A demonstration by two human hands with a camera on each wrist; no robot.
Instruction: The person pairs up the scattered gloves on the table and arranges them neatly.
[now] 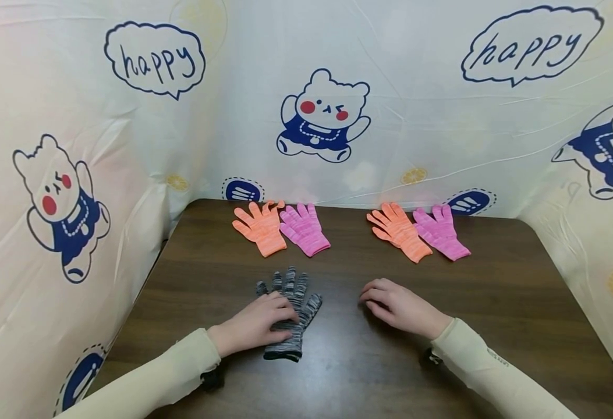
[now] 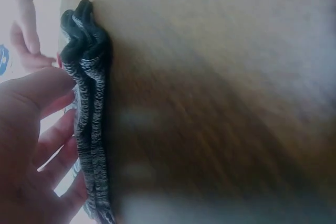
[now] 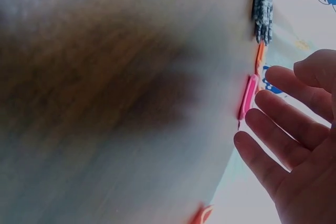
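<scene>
1. Printed cloth (image 1: 416,122) is hanging along the left, far and right sides of a dark wooden table (image 1: 348,372).
2. Left of the table's middle, nearer me than the coloured pairs, the grey knit glove (image 1: 296,343) is lying with its fingers pointing far and its cuff near.
3. My left hand (image 1: 256,323) is resting on it, fingers loosely bent and touching the knit without wrapping round it.
4. My right hand (image 1: 403,308) is holding nothing, its fingers hanging relaxed and slightly apart, well to the right of the grey knit glove.
5. I am judging this step to be settling or smoothing the grey knit; lifting it would be calling for thumb and fingertips closing on the fabric.
6. Counting, I am finding two orange, the left orange glove (image 1: 263,230) and right orange glove (image 1: 403,233), and two pink, the left pink glove (image 1: 307,231) and right pink glove (image 1: 443,233), all lying far. I am seeing one grey outline; whether another is lying beneath, I cannot tell.
</scene>
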